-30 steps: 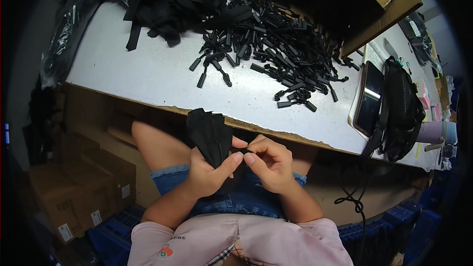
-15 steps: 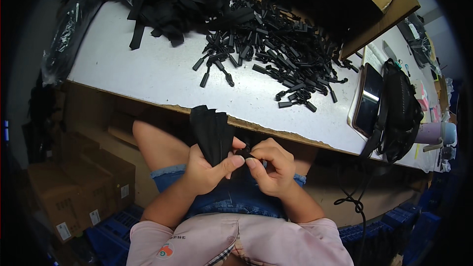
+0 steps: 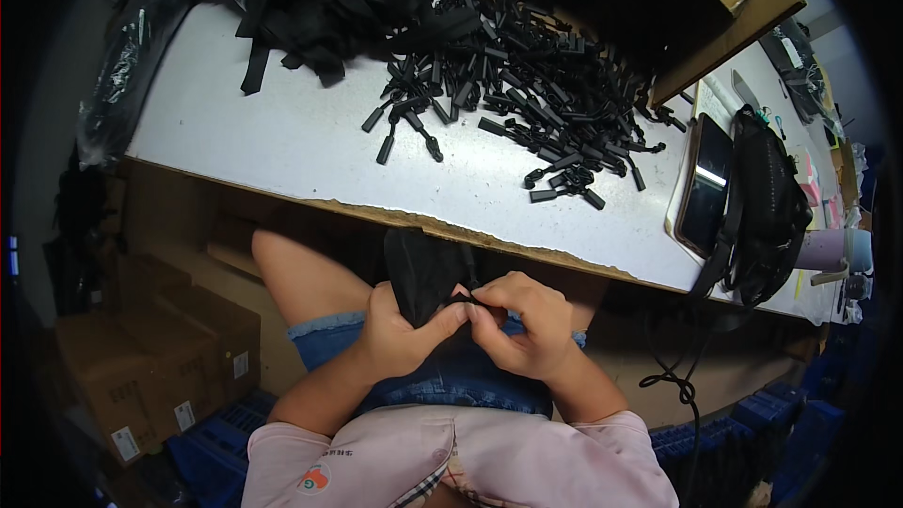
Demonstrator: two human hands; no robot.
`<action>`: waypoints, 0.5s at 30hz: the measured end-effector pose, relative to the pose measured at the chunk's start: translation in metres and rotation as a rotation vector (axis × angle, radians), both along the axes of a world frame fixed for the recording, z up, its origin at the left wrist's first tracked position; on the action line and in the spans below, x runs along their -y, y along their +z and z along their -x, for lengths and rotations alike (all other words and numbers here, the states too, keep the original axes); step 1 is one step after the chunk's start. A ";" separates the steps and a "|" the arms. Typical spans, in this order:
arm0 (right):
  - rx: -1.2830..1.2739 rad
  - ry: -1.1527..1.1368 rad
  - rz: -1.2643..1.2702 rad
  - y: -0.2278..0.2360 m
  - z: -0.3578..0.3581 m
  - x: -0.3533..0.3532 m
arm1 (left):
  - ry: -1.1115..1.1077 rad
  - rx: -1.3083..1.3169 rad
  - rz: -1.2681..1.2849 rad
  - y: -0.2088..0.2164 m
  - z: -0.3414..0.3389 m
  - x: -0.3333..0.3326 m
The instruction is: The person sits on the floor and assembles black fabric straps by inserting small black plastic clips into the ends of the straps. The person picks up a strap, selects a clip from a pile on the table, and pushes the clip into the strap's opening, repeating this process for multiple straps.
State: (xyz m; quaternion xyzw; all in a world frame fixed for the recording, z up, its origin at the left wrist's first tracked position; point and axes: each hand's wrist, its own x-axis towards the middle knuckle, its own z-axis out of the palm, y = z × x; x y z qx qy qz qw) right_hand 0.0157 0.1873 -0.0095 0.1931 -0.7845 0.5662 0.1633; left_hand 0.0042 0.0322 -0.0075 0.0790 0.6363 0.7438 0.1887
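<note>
Over my lap, just off the table edge, my left hand (image 3: 399, 331) grips a bundle of black fabric strips (image 3: 419, 268), which look like zipper tape. Its thumb and fingertips meet those of my right hand (image 3: 529, 322). The right hand is closed in a pinch on a small black zipper pull (image 3: 469, 265), part of which shows above the fingers. Fingertips hide where the pull meets the tape. On the table ahead lies a large heap of black zipper pulls (image 3: 555, 118) with cord and block-shaped ends.
More black strips (image 3: 329, 23) are piled at the far left, beside clear plastic wrapping (image 3: 122, 66). To the right lie a phone (image 3: 705, 186), a black bag (image 3: 767, 212) and a bottle (image 3: 828, 249). A cardboard box (image 3: 724, 47) overhangs the table; cartons (image 3: 160, 348) stand on the floor at left.
The strip bundle has dropped lower and turned to the right in my left hand. Both hands have drawn tightly together at the fingertips.
</note>
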 end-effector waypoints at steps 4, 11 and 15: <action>-0.095 -0.053 -0.006 -0.005 -0.001 0.003 | -0.019 0.192 -0.045 0.000 -0.001 0.002; 0.081 0.026 0.077 0.000 -0.002 -0.003 | -0.009 -0.007 0.016 0.001 -0.001 -0.002; 0.161 0.073 0.172 0.000 -0.003 -0.006 | 0.021 -0.147 -0.138 0.002 0.000 -0.004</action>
